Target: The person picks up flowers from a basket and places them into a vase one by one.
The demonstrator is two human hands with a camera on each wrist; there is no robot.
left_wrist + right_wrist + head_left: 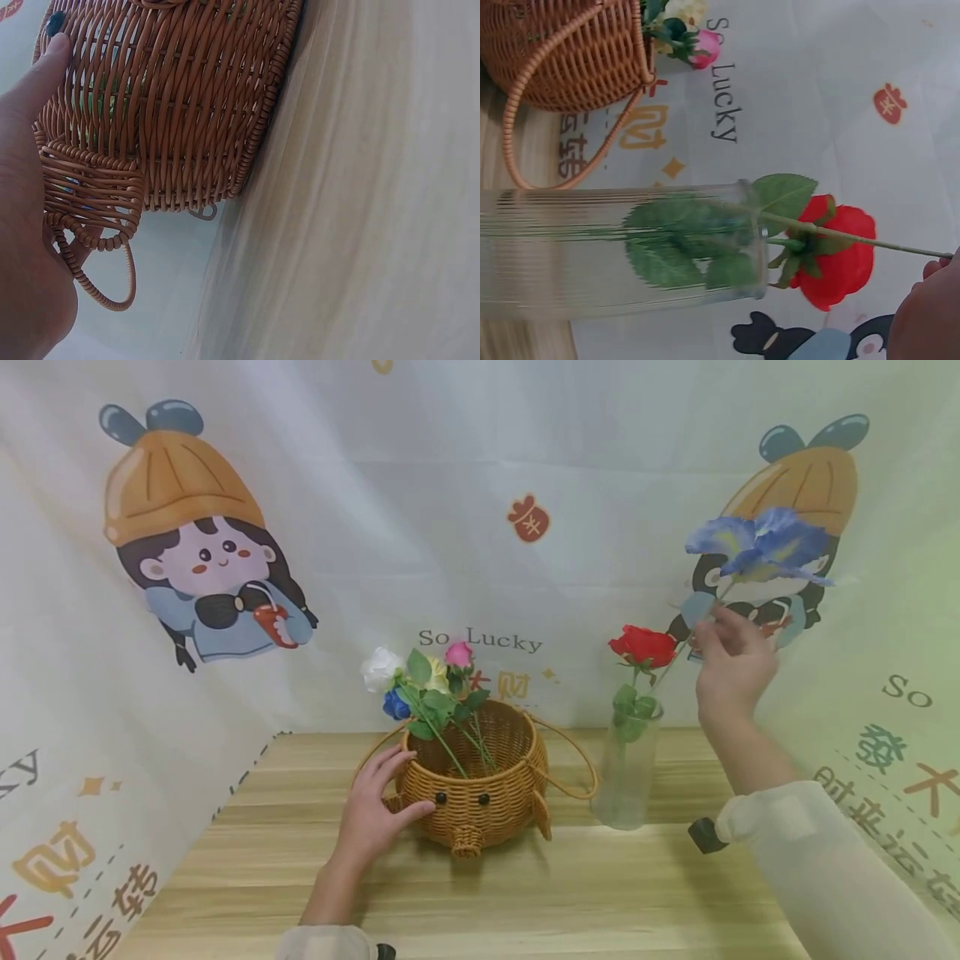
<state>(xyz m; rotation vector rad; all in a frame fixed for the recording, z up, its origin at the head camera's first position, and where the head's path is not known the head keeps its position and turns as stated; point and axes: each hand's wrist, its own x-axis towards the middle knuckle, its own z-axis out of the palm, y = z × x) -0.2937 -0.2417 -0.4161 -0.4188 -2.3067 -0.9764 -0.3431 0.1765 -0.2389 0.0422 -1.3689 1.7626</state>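
Observation:
My left hand [375, 797] grips the left side of a wicker basket [480, 810] shaped like a pig's head, thumb beside one black eye and fingers at the rim. In the left wrist view the thumb lies on the weave [202, 97] above the wicker ear [94, 191]. My right hand [738, 672] pinches the stem of a blue artificial flower [765, 547], raised at the right. Its stem [877, 243] slants down into the mouth of a clear vase [626, 789]. A red rose [643, 646] stands in that vase, its leaves partly inside the glass.
In the basket lean a white rose [381, 668], a dark blue flower [396, 703], a pale yellow flower [437, 675] and a pink rosebud [458, 654]. A looped handle [581, 743] lies between basket and vase. Printed cloth [360, 527] hangs behind the wooden tabletop [600, 893].

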